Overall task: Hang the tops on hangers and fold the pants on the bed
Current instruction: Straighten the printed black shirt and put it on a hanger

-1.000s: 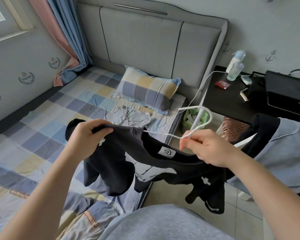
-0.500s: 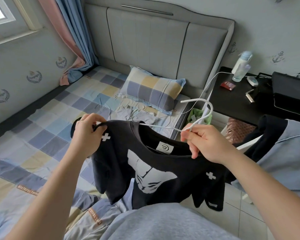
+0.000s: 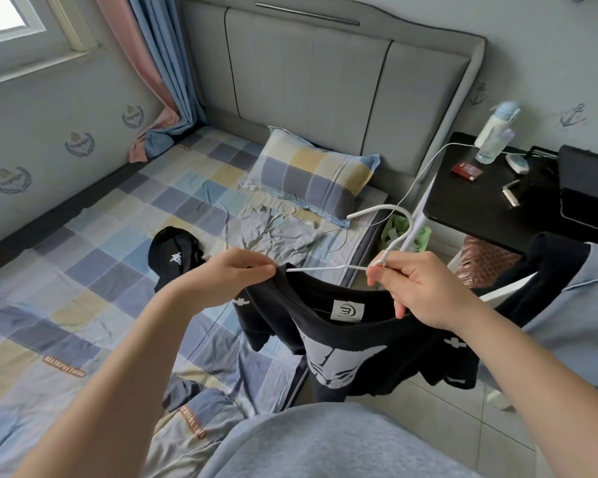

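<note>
Two hands, black top (image 3: pixel 359 343) slung between: left hand (image 3: pixel 221 277) pinches its collar, right hand (image 3: pixel 418 291) grips the hanger (image 3: pixel 325 267)

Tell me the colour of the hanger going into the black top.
White. The hanger shows best in the head view, held by the right hand.

Neck label (image 3: pixel 347 310) on the black top (image 3: pixel 366 353) bears only a circular emblem.

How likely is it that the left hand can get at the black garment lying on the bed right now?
Probably yes, once freed: the left hand pinches the black T-shirt, but the black garment lies just beyond it on the bed, nothing between.
</note>
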Demonstrator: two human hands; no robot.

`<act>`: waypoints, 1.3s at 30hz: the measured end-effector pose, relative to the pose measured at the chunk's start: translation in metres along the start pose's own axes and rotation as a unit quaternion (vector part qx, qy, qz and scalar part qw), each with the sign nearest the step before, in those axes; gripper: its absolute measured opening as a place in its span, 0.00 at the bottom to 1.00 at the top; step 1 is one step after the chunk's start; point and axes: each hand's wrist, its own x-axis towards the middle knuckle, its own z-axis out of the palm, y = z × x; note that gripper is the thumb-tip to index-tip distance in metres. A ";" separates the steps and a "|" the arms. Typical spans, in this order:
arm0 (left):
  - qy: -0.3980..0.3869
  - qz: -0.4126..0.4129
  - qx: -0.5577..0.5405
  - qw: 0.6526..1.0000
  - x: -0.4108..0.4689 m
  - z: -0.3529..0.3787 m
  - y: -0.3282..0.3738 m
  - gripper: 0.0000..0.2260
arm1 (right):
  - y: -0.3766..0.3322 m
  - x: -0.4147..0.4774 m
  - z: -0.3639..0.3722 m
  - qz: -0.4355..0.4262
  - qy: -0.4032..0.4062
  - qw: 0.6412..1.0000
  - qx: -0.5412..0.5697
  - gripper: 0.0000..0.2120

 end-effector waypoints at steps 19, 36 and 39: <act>0.156 0.174 0.074 0.970 0.001 -0.008 0.015 0.06 | 0.021 0.006 0.007 -0.008 0.037 0.992 -0.117 0.15; 0.304 0.284 0.139 0.899 0.011 0.006 -0.002 0.07 | 0.026 0.018 -0.011 -0.076 0.103 0.990 -0.056 0.14; 0.341 0.262 0.121 0.895 0.010 -0.007 -0.004 0.08 | 0.048 0.010 -0.029 0.057 -0.015 0.998 0.012 0.18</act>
